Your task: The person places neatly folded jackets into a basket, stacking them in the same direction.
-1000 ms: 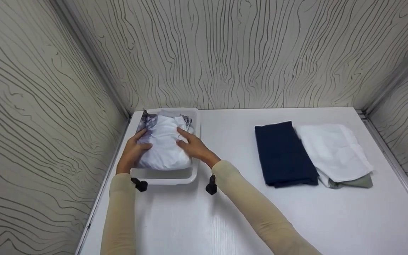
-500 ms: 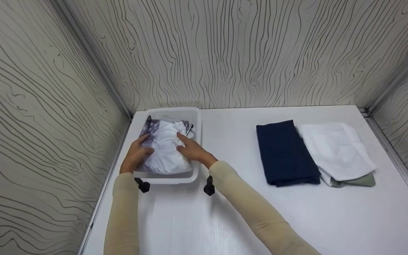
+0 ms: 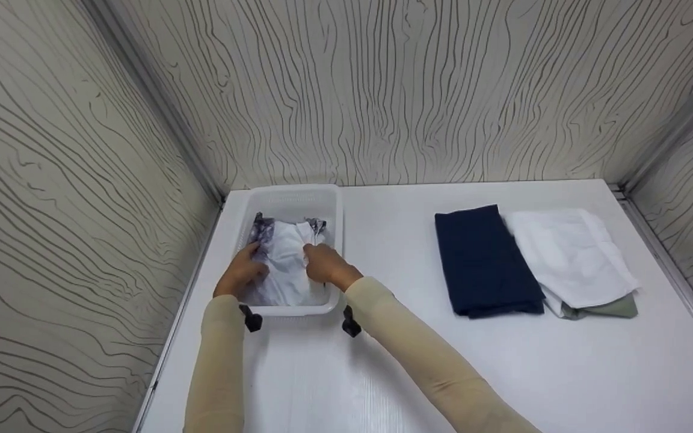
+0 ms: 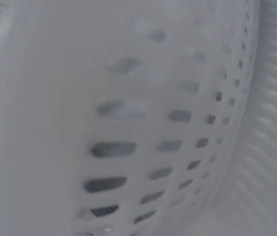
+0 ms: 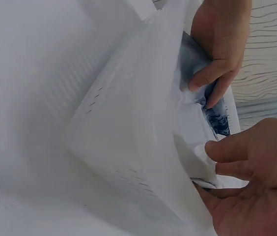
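Observation:
A folded white garment (image 3: 287, 255) with purple-grey patterned sides lies low inside a white plastic basket (image 3: 338, 213). My left hand (image 3: 242, 272) grips its left side, thumb on top. At the opposite side my right hand (image 3: 327, 264) pinches the cloth between thumb and fingers. In the right wrist view both the left hand (image 5: 222, 54) and the right hand (image 5: 256, 172) reach over the basket rim (image 5: 163, 113) to the garment (image 5: 192, 118). The left wrist view is filled by the slotted basket wall (image 4: 55, 123), and the garment is hidden there.
Right of the basket, a folded navy cloth (image 3: 488, 261) lies on the white table (image 3: 382, 373). Beside it is a folded white cloth (image 3: 569, 255) with a green piece (image 3: 608, 308) showing underneath. Patterned walls (image 3: 370, 90) stand behind and at both sides.
Both hands have come down and nearer with the garment, which now sits deeper in the basket. More of the basket's back end shows. The cloths at the right have stayed put.

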A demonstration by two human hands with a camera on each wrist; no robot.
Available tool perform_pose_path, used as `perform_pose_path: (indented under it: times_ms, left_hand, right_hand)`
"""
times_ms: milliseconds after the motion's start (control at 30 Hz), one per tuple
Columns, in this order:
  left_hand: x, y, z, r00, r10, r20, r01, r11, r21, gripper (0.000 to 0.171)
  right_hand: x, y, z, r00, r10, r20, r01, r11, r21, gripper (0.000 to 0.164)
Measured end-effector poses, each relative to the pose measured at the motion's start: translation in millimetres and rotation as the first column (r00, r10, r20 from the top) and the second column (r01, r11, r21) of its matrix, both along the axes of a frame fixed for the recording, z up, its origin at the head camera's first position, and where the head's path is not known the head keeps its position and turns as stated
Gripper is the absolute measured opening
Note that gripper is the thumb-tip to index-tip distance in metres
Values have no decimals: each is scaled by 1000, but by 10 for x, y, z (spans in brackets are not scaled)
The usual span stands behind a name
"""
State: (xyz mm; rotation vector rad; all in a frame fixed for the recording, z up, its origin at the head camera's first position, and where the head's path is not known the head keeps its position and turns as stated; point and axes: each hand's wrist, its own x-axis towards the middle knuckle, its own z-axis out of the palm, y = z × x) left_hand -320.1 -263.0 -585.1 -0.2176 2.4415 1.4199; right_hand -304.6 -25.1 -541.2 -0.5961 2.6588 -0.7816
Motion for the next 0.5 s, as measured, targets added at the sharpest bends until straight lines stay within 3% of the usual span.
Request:
perform_pose_path:
  times_ms: [133, 233, 333, 400, 500]
  left_hand:
    - [-3, 49, -9, 999, -37, -2, 37, 998, -46, 94]
    - [0, 78, -3, 996, -84, 10, 85, 993, -82, 96]
    - [10, 95, 14, 991, -119, 59, 124, 988, -92, 97]
    - [9, 101, 25, 987, -143, 68, 150, 982, -117, 96]
    - [2, 100, 30, 987, -150, 58, 157, 975, -154, 94]
  right_hand:
    - [103, -52, -38, 993, -3, -120, 21, 989, 147, 29]
    - [161, -79, -76, 980, -19, -197, 56, 981, 185, 31]
    - [170, -90, -111, 958, 20, -288, 62, 960, 273, 37]
    - [171, -85, -118, 943, 91, -319, 42, 921, 387, 36]
    - [170, -62, -113, 929, 217, -301, -10, 826, 564, 34]
